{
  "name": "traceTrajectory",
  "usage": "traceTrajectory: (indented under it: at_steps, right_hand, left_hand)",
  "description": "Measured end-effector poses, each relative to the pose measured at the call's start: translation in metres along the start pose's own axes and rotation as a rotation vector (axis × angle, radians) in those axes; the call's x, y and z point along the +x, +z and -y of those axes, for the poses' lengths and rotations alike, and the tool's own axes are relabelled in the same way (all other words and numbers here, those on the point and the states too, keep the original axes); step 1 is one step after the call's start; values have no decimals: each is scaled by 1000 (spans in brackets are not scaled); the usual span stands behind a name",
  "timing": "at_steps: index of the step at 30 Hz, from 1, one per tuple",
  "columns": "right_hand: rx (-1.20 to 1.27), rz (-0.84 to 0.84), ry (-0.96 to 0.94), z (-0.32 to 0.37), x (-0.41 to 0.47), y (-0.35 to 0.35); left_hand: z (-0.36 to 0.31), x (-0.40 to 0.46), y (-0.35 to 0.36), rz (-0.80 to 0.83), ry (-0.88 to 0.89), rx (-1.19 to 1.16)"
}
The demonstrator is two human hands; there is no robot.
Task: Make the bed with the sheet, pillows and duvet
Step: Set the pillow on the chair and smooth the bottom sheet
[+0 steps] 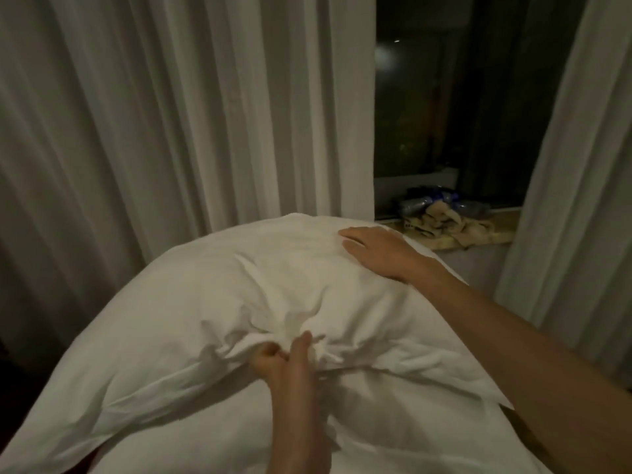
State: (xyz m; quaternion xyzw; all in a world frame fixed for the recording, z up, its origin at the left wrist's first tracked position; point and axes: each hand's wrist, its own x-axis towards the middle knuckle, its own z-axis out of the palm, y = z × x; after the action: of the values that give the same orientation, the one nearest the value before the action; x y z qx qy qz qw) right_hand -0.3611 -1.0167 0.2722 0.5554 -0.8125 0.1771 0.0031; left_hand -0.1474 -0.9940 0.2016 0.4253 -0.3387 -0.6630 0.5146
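Note:
A large white pillow [212,302] in its case fills the middle of the head view, bulging toward me. My left hand [287,364] pinches a bunched fold of the pillowcase at the pillow's near edge, fingers closed on the cloth. My right hand [376,251] lies flat with fingers spread on the pillow's far right corner, pressing on it. Below the pillow, white sheet fabric [410,436] covers the bed. No duvet can be told apart.
Pale curtains [171,114] hang close behind the pillow and at the right [574,165]. Between them is a dark window [444,97] with a sill [502,224] that holds a crumpled beige cloth [444,224] and some dark items.

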Motion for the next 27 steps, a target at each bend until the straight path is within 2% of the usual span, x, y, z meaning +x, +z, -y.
traceTrajectory:
  at_steps: [1,2,5,6,7,8,9,11,13,16,19,24,26,27]
  right_hand:
    - [17,-30,47,-10,-12,-2]
    - [53,-47,109,-24,-22,-2]
    - [263,28,378,-59,-53,-9]
    - [366,72,465,-69,-64,-10]
    - [473,104,523,-77,-73,-9]
    - [585,126,567,-84,-81,-8]
    - [675,132,608,-90,-87,-8]
    - [773,124,673,-102,-94,-1]
    - [822,119,705,-106,-95,0]
    - [893,61,660,-96,-91,-9]
    - [938,-143,489,-75,-75,-33]
    - [586,-438,195,-56,-66,-64]
    - [558,-437,218,-75,-80,-43]
    - [559,-366,292,-89,-88,-26]
  left_hand:
    - [-10,-12,4,75,124,60]
    - [-24,-22,9,119,322,170]
    - [-63,-23,20,27,1157,519]
    - [-72,-17,27,9,1327,583]
    - [-77,-7,38,29,1392,659]
    - [-82,4,50,75,1380,810]
    - [-82,18,59,130,1311,1060]
    - [-72,46,66,241,1040,1554]
    - [-51,62,64,303,833,1844]
    - [-25,66,51,222,853,1901]
    - [-18,68,40,146,871,1903]
    - [-17,66,30,182,850,1737]
    - [-11,63,25,176,897,1732]
    - [-8,63,22,176,928,1738]
